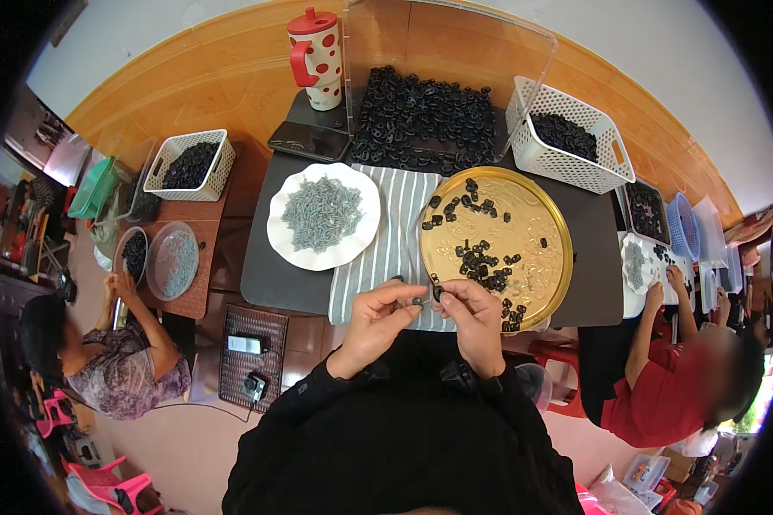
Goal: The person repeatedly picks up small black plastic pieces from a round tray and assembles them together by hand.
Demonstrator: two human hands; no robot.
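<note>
My left hand (374, 322) is closed in a pinch, with a small black piece (417, 301) between thumb and forefinger. Close beside it, my right hand (474, 319) grips a small black plastic part (439, 293) in its fingertips. Both hands meet over the front of a grey-and-white striped cloth (388, 215), by the near left rim of a round gold tray (561, 296). Scattered black parts (481, 266) lie on that tray. Left of the cloth, a white scalloped plate (282, 242) holds a heap of small grey screw-like pieces (324, 213).
Black parts fill a clear-walled bin (425, 120) at the back. A perforated white basket (588, 172) stands behind the tray. A spotted tumbler (322, 69) and a phone (309, 140) are back left. Co-workers sit at a left table (193, 223) and a right table (631, 296).
</note>
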